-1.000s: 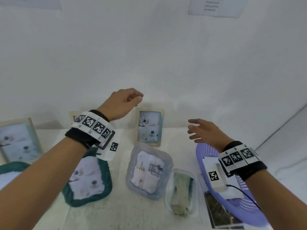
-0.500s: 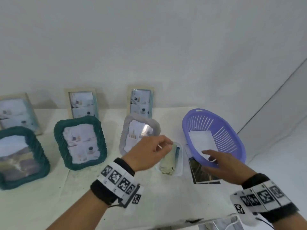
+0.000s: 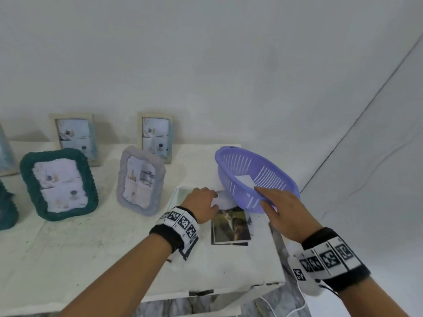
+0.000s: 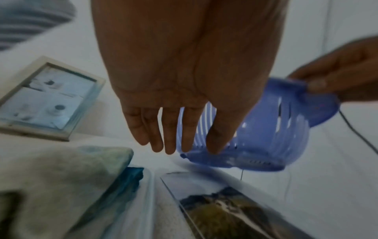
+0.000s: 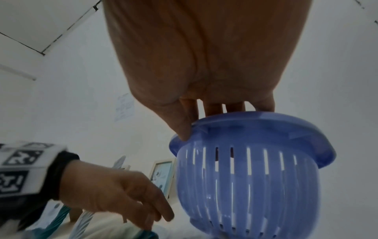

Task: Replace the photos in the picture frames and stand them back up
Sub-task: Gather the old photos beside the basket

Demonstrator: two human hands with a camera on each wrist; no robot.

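A stack of photos [image 3: 230, 226] lies on the white table [image 3: 91, 248], with a landscape print on top [image 4: 235, 210]. My right hand [image 3: 281, 202] grips the near rim of the purple slotted basket [image 3: 247, 170], thumb under the rim [image 5: 184, 129] and fingers inside. The basket [image 5: 245, 177] is tilted up, off the photos. A white sheet [image 3: 245, 180] lies in it. My left hand [image 3: 203, 202] reaches under the raised basket [image 4: 266, 137]; its fingers [image 4: 169, 142] are straight and hold nothing. A grey frame [image 3: 140, 181] and a green woven frame [image 3: 59, 184] stand upright.
Two wooden frames [image 3: 73, 138] [image 3: 155, 136] lean on the back wall. A clear tub with a folded cloth [image 4: 51, 177] sits just left of the photos. The table's right edge [image 3: 277, 248] runs close beside my right wrist.
My right hand has taken the basket's rim and tipped the basket up. My left hand moved right from the cloth tub toward the basket's underside, its fingers now straight.
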